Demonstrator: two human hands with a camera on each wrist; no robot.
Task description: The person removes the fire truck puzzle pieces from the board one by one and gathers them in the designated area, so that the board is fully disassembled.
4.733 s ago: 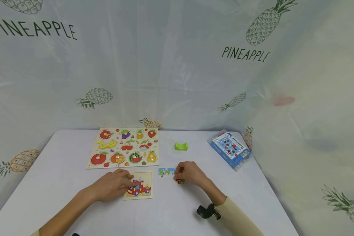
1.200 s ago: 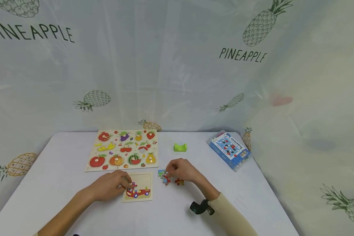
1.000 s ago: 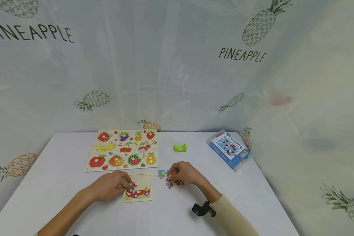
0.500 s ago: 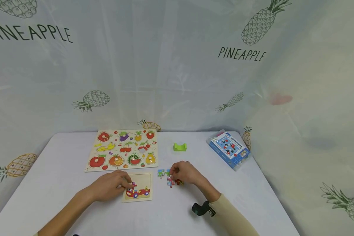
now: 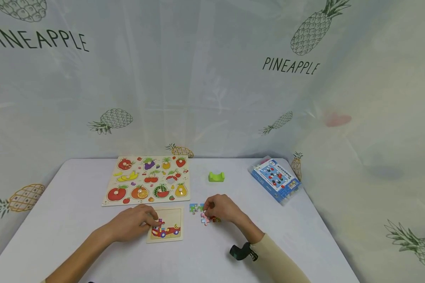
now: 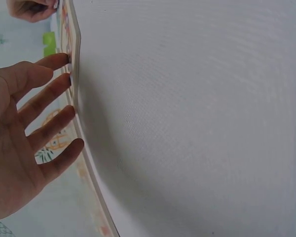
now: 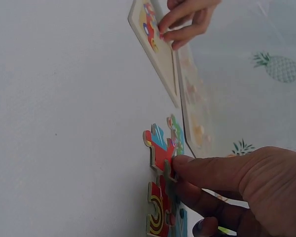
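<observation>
My left hand (image 5: 132, 223) rests at the left side of a small wooden puzzle tray (image 5: 171, 214), its fingertips along the edge. In the left wrist view those fingers are spread and nearly straight. A red truck picture (image 5: 168, 231) fills the tray's lower part; bare wood shows above it. To the right, my right hand (image 5: 222, 207) pinches a red and blue jigsaw piece (image 7: 160, 150) between thumb and fingers, low over the table. Beside it lie blue-green pieces (image 5: 194, 208) and a red piece with a yellow swirl (image 7: 158, 212), partly hidden by the hand.
Behind the tray lies a large fruit puzzle board (image 5: 146, 179). A green curved block (image 5: 216, 177) stands right of it. Toward the back right corner sits a blue boxed set (image 5: 276, 180). A pineapple-print curtain (image 5: 212, 78) hangs behind the white table.
Since the earliest frame, the truck's upper piece has left the tray. The right hand has carried a red and blue piece beside the loose ones, shifting it slightly right. The left hand stays put.
</observation>
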